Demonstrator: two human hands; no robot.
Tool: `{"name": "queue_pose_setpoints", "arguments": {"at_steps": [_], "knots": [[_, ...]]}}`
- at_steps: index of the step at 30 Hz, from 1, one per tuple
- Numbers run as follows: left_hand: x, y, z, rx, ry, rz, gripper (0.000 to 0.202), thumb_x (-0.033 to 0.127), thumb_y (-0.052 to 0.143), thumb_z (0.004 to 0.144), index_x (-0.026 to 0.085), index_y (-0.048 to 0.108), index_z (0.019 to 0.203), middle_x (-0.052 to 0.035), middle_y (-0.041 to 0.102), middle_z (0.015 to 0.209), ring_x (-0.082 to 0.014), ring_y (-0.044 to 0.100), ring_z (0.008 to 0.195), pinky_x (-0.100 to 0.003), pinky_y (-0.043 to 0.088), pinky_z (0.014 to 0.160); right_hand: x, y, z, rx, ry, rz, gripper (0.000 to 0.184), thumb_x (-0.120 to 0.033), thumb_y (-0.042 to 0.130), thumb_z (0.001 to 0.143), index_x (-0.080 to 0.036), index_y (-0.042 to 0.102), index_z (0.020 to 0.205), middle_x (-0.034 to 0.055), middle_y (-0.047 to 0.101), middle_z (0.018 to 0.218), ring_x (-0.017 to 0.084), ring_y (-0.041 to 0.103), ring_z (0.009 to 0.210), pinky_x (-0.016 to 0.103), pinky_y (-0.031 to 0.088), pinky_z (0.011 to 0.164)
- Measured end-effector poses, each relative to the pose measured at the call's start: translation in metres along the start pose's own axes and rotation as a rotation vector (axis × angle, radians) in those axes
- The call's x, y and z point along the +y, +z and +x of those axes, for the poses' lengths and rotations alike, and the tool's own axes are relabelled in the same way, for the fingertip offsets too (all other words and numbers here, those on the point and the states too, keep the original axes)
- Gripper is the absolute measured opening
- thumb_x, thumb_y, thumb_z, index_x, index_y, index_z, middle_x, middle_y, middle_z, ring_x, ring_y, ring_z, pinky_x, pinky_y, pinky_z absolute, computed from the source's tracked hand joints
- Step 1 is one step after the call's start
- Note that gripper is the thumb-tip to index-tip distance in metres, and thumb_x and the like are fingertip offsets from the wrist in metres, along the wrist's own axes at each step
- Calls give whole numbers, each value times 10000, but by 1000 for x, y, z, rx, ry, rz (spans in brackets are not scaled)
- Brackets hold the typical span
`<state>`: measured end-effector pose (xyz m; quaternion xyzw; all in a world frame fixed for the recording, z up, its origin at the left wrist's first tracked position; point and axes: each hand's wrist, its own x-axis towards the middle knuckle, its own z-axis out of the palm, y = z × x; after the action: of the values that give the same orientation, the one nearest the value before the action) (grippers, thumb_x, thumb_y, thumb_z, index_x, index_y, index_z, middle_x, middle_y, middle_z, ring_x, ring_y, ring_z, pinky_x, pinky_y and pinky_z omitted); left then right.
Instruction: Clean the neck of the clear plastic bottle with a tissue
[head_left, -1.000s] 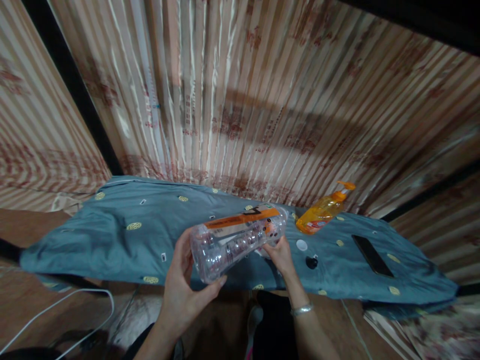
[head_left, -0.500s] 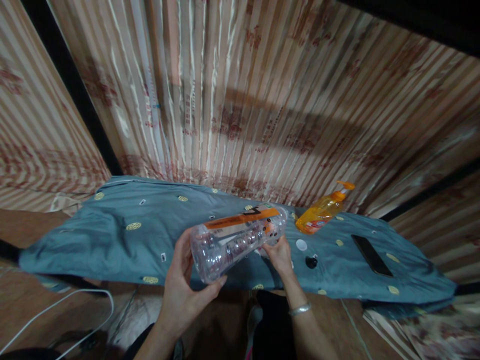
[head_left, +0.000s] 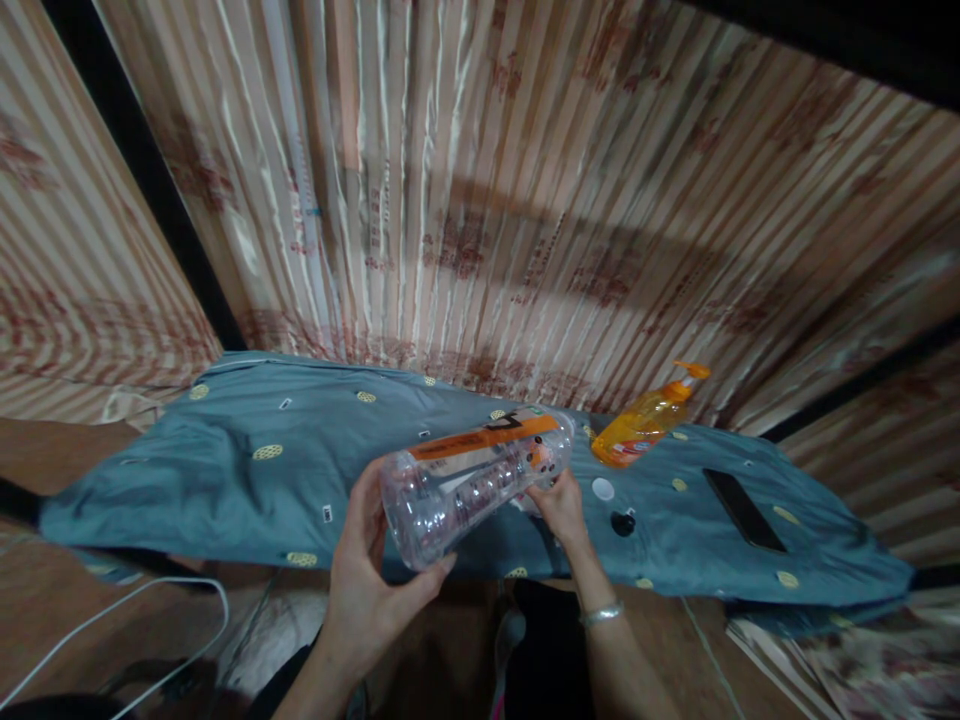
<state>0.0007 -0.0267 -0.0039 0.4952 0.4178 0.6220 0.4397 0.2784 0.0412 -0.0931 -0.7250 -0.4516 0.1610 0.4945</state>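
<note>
The left hand (head_left: 367, 590) is cupping the base of a clear plastic bottle (head_left: 472, 480), which is hovering sideways over the near edge of the cloth-covered desk (head_left: 225, 470). The right hand (head_left: 561, 508) is gripping its neck end. A white cap (head_left: 602, 489), an orange pump bottle (head_left: 645, 422) and a phone (head_left: 744, 510) are lying further right.

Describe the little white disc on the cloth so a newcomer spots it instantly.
Find the blue-grey cloth before the striped curtain, then the orange pump bottle toward its right. Just nearer than that bottle sits the white disc, pale and flat; its neighbour is a small black piece.
</note>
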Motion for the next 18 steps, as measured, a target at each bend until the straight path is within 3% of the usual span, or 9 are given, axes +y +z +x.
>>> {"name": "queue_pose_setpoints", "arguments": {"at_steps": [18], "knots": [[-9, -5, 0, -2, 50, 98, 893, 432, 922, 756, 249, 538, 1542, -131, 696, 1509, -352, 691, 1401, -507, 505, 1238, -2, 1, -1, -2, 42, 42, 421, -410, 801, 612, -230, 712, 981, 90, 871, 935, 356, 819, 896, 490, 663, 852]]}}
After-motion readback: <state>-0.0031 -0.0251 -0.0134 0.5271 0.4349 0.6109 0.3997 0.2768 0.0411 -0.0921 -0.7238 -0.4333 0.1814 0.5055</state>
